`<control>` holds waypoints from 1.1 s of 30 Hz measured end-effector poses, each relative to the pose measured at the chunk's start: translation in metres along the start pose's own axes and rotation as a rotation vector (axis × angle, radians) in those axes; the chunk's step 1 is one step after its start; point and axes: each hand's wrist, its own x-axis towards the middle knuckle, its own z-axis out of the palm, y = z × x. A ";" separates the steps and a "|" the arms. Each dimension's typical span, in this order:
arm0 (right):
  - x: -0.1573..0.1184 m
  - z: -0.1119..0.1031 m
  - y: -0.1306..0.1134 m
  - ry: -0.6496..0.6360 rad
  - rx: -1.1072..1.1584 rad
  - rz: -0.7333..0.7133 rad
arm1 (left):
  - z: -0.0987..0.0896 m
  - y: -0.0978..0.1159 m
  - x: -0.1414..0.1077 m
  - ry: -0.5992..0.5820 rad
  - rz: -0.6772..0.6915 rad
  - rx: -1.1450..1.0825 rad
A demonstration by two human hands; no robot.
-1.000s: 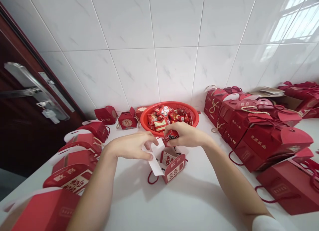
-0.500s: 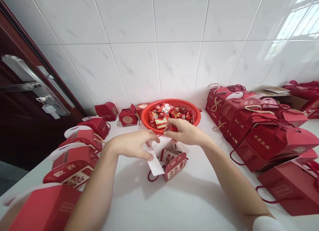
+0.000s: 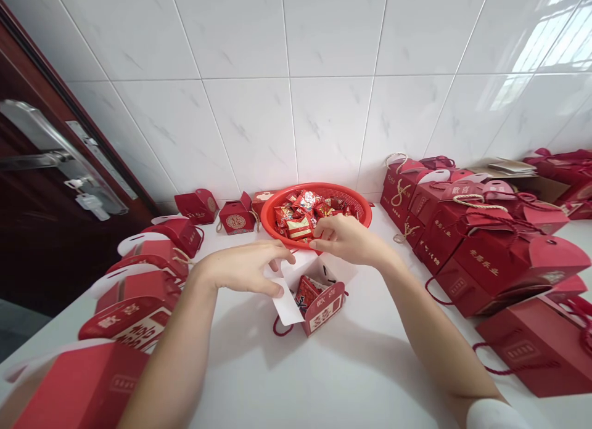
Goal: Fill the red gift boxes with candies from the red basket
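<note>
A small red gift box [image 3: 326,312] stands on the white table with its lid flaps raised, and red-wrapped sweets [image 3: 309,291] lie inside it. My left hand [image 3: 247,269] grips the box at its left side, thumb on a white flap and fingers toward the back. Above the back of the box, at the near rim of a red plastic basket [image 3: 365,222], is my right hand [image 3: 345,239]. Its fingers are bent, with a gap to the thumb and nothing visible between them. The basket holds many wrapped sweets [image 3: 300,227], partly covered by that hand.
Closed red gift boxes [image 3: 134,306] line the left side of the table. Stacked boxes [image 3: 462,244] with cord handles fill the right side. Two small boxes [image 3: 237,214] [image 3: 198,207] stand by the tiled wall. A door with a metal handle [image 3: 60,158] is at far left.
A wrapped sweet has dropped into the box, covering the white-and-red packet seen there before. My right hand has lifted slightly and its fingers have loosened. The left hand stays in place.
</note>
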 end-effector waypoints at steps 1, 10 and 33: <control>-0.002 -0.005 0.001 0.010 -0.006 0.018 | 0.000 -0.001 -0.001 0.009 0.006 -0.008; -0.021 -0.023 0.016 -0.146 -0.288 0.208 | -0.005 -0.006 -0.008 0.081 0.061 -0.022; -0.048 -0.001 -0.009 -0.551 -0.207 -0.105 | 0.020 0.011 0.024 0.170 -0.104 0.076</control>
